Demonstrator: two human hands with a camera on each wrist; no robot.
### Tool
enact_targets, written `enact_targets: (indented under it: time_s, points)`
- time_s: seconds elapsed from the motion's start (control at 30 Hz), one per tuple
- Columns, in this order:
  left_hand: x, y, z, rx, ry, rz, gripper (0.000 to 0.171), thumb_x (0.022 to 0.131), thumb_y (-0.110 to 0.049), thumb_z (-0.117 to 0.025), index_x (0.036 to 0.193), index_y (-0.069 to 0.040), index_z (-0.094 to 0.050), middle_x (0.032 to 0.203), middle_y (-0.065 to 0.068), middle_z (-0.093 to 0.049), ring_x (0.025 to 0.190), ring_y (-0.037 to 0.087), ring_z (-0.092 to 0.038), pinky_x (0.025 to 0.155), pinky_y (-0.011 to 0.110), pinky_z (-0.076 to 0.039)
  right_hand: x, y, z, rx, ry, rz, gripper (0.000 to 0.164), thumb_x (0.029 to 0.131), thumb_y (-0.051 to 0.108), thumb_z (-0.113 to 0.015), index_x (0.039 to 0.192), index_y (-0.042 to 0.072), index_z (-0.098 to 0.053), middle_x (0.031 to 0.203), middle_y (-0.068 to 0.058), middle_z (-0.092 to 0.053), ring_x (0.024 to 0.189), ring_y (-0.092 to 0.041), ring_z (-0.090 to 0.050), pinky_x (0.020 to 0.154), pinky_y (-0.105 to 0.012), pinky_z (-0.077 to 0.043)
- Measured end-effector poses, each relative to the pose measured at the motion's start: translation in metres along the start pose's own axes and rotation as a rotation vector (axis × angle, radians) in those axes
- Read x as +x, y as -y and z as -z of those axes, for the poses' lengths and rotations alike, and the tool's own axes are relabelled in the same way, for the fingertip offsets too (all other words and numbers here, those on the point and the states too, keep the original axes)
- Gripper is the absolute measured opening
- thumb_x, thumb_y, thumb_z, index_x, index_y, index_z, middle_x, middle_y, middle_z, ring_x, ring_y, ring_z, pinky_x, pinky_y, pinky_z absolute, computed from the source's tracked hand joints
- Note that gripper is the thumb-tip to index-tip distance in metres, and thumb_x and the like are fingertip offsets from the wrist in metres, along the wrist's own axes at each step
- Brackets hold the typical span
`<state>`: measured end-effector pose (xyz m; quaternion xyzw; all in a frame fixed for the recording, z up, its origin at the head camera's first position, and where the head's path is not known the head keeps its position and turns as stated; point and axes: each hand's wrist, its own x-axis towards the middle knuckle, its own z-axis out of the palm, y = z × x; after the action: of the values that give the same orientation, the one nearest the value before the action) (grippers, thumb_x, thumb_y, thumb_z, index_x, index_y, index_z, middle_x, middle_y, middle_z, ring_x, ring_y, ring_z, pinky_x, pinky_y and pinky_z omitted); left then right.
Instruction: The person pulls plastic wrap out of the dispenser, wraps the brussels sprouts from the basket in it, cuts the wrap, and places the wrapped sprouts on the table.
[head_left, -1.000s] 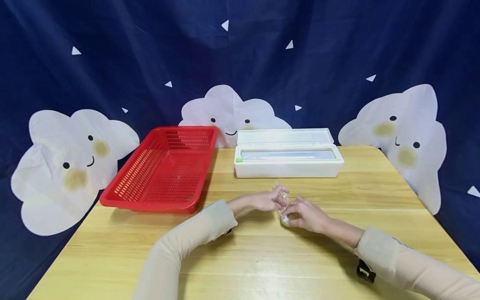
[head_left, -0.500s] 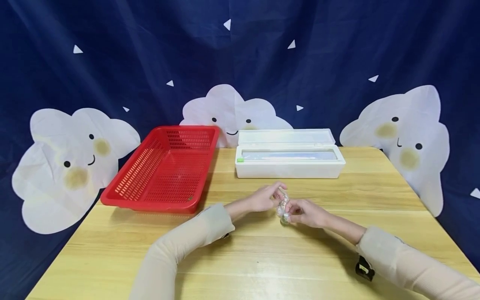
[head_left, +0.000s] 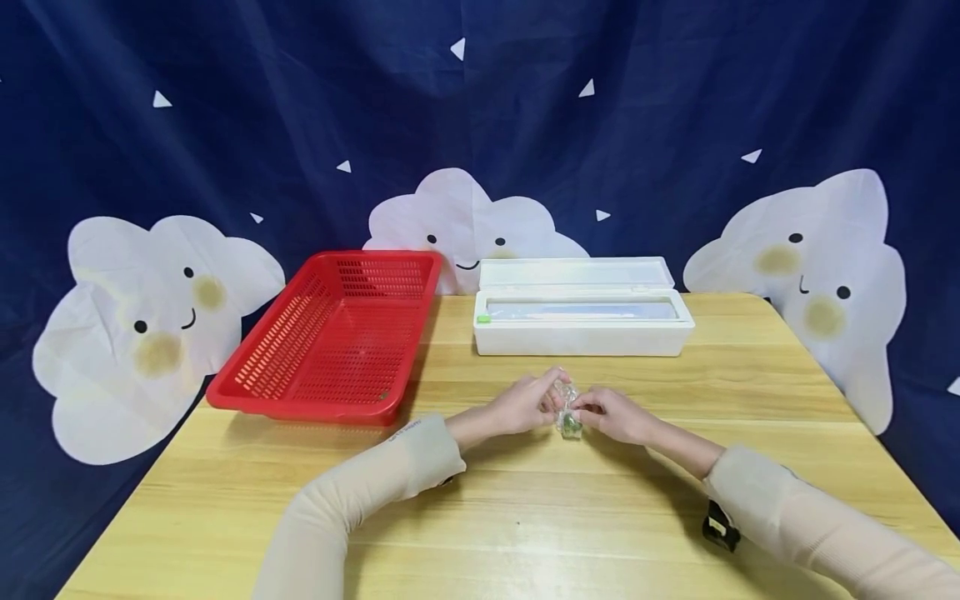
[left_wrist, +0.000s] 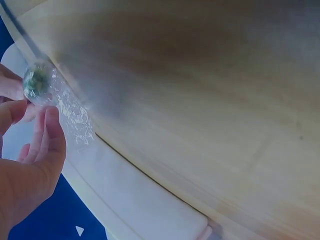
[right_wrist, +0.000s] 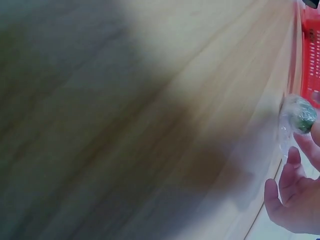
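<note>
A small dark-green lump wrapped in clear plastic film (head_left: 571, 427) is between the two hands, over the middle of the table. My left hand (head_left: 519, 407) pinches the film from the left, its fingers curled at the upper part of the wrap. From the right, my right hand (head_left: 618, 416) holds the wrap between thumb and forefinger. The left wrist view shows the rounded green lump (left_wrist: 37, 82) at the fingertips, with loose crinkled film (left_wrist: 74, 111) trailing off it. In the right wrist view, the lump (right_wrist: 303, 118) sits at the fingertips; its exact kind is blurred by the film.
Behind the hands stands a long white cling film dispenser (head_left: 585, 340) with its lid raised and a green slider (head_left: 483, 319) on its left end. A red perforated basket (head_left: 300, 408) lies to the left, a tiny green bit inside. A dark-blue cloud-print curtain (head_left: 525, 108) hangs behind the table.
The fingers of both hands have shifted around the wrap, and its green content now shows below them in the head view. The right hand has moved slightly up; basket and dispenser stay put.
</note>
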<state>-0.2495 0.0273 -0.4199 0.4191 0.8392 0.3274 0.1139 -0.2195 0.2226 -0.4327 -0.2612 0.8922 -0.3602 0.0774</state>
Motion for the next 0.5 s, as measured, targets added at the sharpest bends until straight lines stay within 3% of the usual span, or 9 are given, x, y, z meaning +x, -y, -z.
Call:
enact_targets:
  time_s: [0.27, 0.43, 0.5]
  points:
    - [0.003, -0.002, -0.008, 0.167, 0.002, -0.063, 0.062, 0.075, -0.005, -0.072, 0.128, -0.005, -0.040, 0.104, 0.008, -0.063, 0.090, 0.012, -0.061, 0.078, 0.012, -0.044, 0.008, 0.003, -0.006, -0.037, -0.049, -0.063, 0.029, 0.090, 0.010, -0.053, 0.114, -0.007, -0.056, 0.073, -0.003, -0.054, 0.065, -0.011, -0.045, 0.058, -0.023, -0.041]
    - [0.007, -0.004, -0.014, 0.302, -0.013, -0.104, 0.067, 0.074, -0.013, -0.074, 0.130, -0.005, -0.038, 0.116, 0.009, -0.059, 0.101, 0.017, -0.059, 0.087, 0.018, -0.043, 0.008, 0.004, -0.008, 0.003, -0.077, -0.096, 0.028, 0.090, 0.012, -0.054, 0.112, -0.006, -0.053, 0.072, -0.005, -0.054, 0.064, -0.012, -0.046, 0.057, -0.023, -0.040]
    - [0.009, -0.005, -0.017, 0.333, -0.021, -0.119, 0.067, 0.075, -0.014, -0.073, 0.131, -0.005, -0.037, 0.116, 0.010, -0.059, 0.101, 0.019, -0.059, 0.087, 0.019, -0.044, 0.006, 0.002, -0.008, 0.030, -0.095, -0.090, 0.020, 0.089, 0.011, -0.056, 0.101, -0.004, -0.056, 0.070, -0.005, -0.053, 0.062, -0.011, -0.044, 0.055, -0.022, -0.039]
